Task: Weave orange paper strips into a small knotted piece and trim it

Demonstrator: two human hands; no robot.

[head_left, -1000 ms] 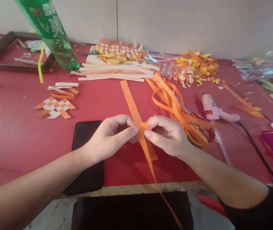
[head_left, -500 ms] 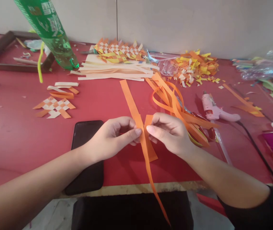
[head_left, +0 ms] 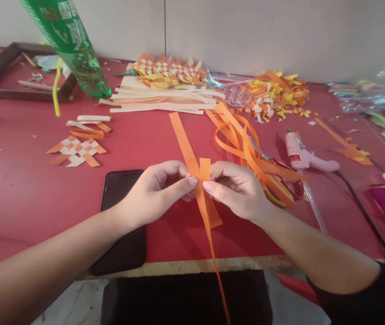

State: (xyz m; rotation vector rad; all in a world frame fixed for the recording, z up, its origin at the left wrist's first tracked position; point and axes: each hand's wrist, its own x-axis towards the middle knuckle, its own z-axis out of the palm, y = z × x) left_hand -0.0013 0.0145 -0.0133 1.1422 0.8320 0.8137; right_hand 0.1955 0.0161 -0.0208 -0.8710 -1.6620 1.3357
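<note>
My left hand (head_left: pixel 170 187) pinches an orange paper strip (head_left: pixel 183 140) between thumb and fingers. The strip slants up and away, and a long thin tail hangs past the table edge. My right hand (head_left: pixel 235 187) pinches a second, short orange strip end (head_left: pixel 205 168) right beside it. Where the strips meet, my thumbs partly hide how they cross. A wider orange piece (head_left: pixel 214 214) shows below my fingers. Close to my right hand lies a pile of loose orange strips (head_left: pixel 246 144), with scissors partly hidden under it. A black phone (head_left: pixel 123 243) lies beneath my left forearm.
Woven orange-and-white paper fish (head_left: pixel 77 151) lie at left, near a green bottle (head_left: pixel 80 58) and a dark frame (head_left: pixel 16 94). White strips (head_left: pixel 165 99), more woven fish (head_left: pixel 168 70) and paper scraps (head_left: pixel 280 90) line the back. A pink glue gun (head_left: pixel 300 153) with a cord lies right.
My right hand has shifted slightly left, bringing the short strip end closer to the long strip and more upright. The hanging tail has swung a little left.
</note>
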